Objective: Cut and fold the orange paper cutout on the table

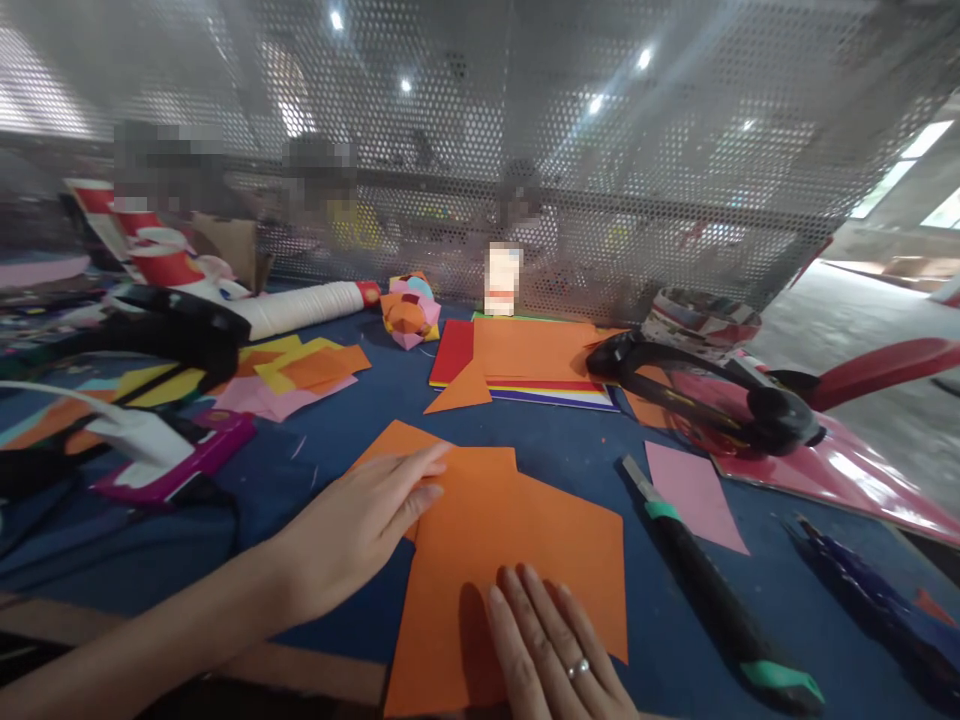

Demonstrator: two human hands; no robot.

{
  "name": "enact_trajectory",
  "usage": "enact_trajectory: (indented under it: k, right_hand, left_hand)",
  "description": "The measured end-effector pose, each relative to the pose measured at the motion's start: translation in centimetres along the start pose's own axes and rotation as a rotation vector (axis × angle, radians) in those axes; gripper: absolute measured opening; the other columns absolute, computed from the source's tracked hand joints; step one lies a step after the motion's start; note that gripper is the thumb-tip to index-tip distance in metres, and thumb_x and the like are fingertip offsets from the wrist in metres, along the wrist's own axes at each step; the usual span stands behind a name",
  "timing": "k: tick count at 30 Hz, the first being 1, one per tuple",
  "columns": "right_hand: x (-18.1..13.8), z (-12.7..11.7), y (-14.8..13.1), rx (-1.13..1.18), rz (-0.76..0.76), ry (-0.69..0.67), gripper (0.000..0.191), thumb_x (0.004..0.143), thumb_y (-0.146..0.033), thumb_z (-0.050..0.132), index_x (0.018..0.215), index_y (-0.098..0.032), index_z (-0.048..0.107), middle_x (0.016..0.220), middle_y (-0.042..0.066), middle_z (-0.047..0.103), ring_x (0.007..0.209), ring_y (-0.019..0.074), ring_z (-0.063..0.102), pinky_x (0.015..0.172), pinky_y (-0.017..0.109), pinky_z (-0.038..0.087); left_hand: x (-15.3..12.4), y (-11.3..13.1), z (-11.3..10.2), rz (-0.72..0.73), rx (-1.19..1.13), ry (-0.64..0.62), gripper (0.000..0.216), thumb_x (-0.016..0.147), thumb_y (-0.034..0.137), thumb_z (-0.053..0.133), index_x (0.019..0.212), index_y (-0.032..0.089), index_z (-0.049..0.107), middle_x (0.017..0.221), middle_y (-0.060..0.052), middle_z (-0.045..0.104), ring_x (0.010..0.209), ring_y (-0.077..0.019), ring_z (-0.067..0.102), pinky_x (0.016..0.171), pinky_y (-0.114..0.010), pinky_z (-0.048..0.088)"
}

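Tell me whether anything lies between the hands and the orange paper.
Nothing visible does. The left hand and right hand both rest flat on the orange paper; the utility knife lies apart, to its right.

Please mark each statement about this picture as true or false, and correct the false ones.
1. Both hands lie flat on the orange paper. True: the left hand and the right hand press on it.
2. The right hand wears a ring. True.
3. The left hand holds the knife. False: the knife lies on the table, right of the paper, untouched.
4. The pink scrap lies under the left hand. False: it lies beside the knife.
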State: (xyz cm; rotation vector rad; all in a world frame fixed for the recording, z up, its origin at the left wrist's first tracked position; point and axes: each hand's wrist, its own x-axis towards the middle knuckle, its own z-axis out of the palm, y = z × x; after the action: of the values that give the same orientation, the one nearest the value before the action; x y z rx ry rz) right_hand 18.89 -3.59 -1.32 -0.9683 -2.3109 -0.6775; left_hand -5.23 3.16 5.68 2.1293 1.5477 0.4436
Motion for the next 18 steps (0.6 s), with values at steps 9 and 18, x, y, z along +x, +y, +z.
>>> enact_trajectory:
  k: [9, 18]
  right_hand:
    - [0.3, 0.4, -0.4, 0.044, 0.027, 0.055, 0.048, 0.103, -0.035, 0.025, 0.121, -0.014, 0.064, 0.122, 0.003, 0.067, 0.117, 0.0163, 0.061, 0.116, 0.03, 0.028]
    - [1.4, 2.4, -2.0, 0.161, 0.204, 0.496, 0.038, 0.099, -0.019, 0.041, 0.078, -0.024, 0.072, 0.084, -0.008, 0.077, 0.084, 0.0062, 0.072, 0.104, 0.02, 0.042]
  left_hand:
    - [-1.6, -1.3, 0.2, 0.22, -0.008, 0.187, 0.024, 0.097, 0.025, 0.041, 0.108, 0.026, 0.062, 0.112, 0.001, 0.069, 0.106, -0.013, 0.064, 0.092, -0.024, 0.049]
    - [-3.6, -1.0, 0.3, 0.361, -0.109, 0.342, 0.013, 0.091, 0.016, 0.054, 0.083, 0.023, 0.061, 0.082, 0.003, 0.069, 0.08, -0.0098, 0.066, 0.073, -0.02, 0.051]
